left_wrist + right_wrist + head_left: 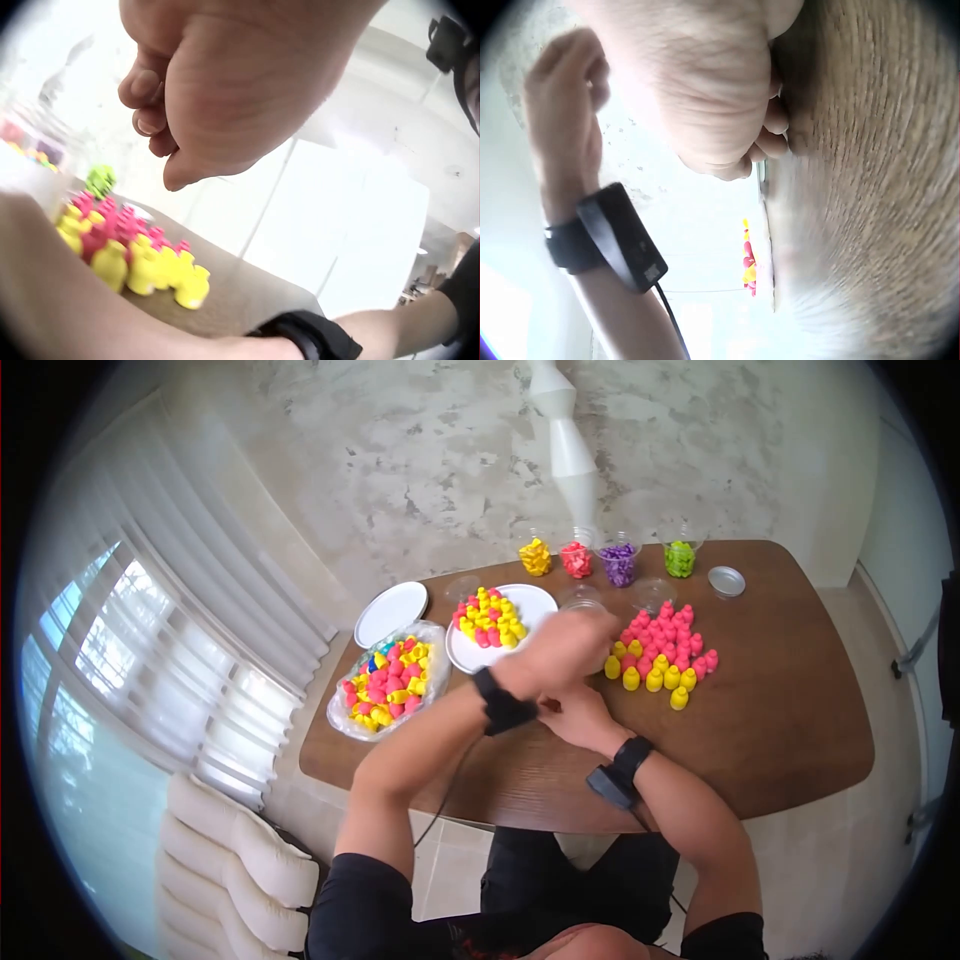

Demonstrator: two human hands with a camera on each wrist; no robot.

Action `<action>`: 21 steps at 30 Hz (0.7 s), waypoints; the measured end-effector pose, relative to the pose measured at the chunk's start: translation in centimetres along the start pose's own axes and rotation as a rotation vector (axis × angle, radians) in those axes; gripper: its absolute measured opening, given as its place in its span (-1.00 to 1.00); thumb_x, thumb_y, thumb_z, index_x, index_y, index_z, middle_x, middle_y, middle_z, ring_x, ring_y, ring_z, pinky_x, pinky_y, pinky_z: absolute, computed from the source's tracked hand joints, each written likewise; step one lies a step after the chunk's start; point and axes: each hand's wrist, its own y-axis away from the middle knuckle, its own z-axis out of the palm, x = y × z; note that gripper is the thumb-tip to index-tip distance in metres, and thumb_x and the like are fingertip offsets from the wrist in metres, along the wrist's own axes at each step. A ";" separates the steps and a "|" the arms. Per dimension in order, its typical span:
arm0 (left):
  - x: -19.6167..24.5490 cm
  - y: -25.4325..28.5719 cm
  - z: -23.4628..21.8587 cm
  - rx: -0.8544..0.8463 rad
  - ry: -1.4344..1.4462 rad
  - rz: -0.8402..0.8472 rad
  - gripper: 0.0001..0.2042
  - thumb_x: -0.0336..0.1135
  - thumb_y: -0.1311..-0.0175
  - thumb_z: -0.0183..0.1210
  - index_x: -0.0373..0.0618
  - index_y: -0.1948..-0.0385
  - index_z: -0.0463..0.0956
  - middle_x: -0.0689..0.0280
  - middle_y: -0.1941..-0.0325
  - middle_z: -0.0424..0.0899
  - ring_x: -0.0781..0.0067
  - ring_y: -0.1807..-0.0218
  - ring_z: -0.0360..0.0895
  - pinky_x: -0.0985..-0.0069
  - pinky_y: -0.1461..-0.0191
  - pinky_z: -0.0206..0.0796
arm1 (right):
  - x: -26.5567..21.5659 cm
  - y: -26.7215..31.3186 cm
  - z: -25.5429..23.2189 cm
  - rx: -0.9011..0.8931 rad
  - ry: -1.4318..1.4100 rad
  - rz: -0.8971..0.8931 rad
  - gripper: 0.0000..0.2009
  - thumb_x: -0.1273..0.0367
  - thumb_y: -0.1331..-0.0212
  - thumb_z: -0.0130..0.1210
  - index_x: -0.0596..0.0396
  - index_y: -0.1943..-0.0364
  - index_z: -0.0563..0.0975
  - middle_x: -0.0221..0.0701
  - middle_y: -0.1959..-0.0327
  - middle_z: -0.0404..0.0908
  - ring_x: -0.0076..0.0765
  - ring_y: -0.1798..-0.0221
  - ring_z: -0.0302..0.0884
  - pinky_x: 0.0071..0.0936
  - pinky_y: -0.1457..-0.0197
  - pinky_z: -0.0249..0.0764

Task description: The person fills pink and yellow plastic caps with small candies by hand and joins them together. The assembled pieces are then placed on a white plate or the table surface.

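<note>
My left hand (575, 645) and right hand (582, 718) have curled fingers (144, 86); I cannot tell whether they grasp anything. The label (653, 274) on my left wristband (622, 238) is illegible. Nearby, bottles (662, 635) stand on the brown tabletop (780, 690), before a mottled wall (420, 460).

Your table (790, 750) is dark brown with a streaked wood grain, under bright pink bottles (662, 630), yellow bottles (655, 680) and a white plate (541, 601) of pink-and-yellow pieces (490, 618). You also have coral pieces (576, 561), purple pieces (619, 567) and lime-green pieces (680, 560) before a pale grey wall (400, 460) mottled with darker flecks. Your wristbands (503, 703) and sleeves (362, 905) are black, and the chair (230, 870) is cream.
</note>
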 end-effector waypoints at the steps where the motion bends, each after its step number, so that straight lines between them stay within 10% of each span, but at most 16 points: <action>1: -2.4 0.8 -0.7 0.016 -0.009 -0.063 -0.85 -0.38 -0.24 0.23 -0.18 0.22 0.54 0.06 0.27 0.67 -0.13 0.20 0.64 0.06 0.13 0.48 | -0.4 0.0 -0.1 0.015 -0.049 0.020 -0.78 0.22 -0.24 0.26 0.06 0.43 0.66 -0.29 0.41 0.75 -0.01 0.29 0.72 -0.08 0.20 0.57; 14: -14.4 8.2 1.9 -0.246 -0.108 -0.470 -0.69 -0.21 -0.15 0.40 -0.20 0.17 0.65 0.00 0.18 0.76 -0.06 0.05 0.71 0.10 -0.03 0.52 | -0.2 -0.3 0.0 0.020 -0.097 0.058 -0.75 0.19 -0.27 0.27 0.08 0.37 0.69 -0.25 0.44 0.75 -0.08 0.35 0.74 -0.16 0.26 0.58; 21: -9.9 10.1 2.1 0.149 0.470 -0.568 -0.75 -0.43 -0.20 0.38 -0.26 0.16 0.53 0.17 0.35 0.70 0.36 0.28 0.70 0.45 0.27 0.52 | 1.3 -0.5 0.9 0.045 -0.310 0.099 -0.79 0.28 -0.43 0.20 0.16 0.23 0.63 -0.48 0.45 0.66 -0.64 0.42 0.57 -0.55 0.36 0.50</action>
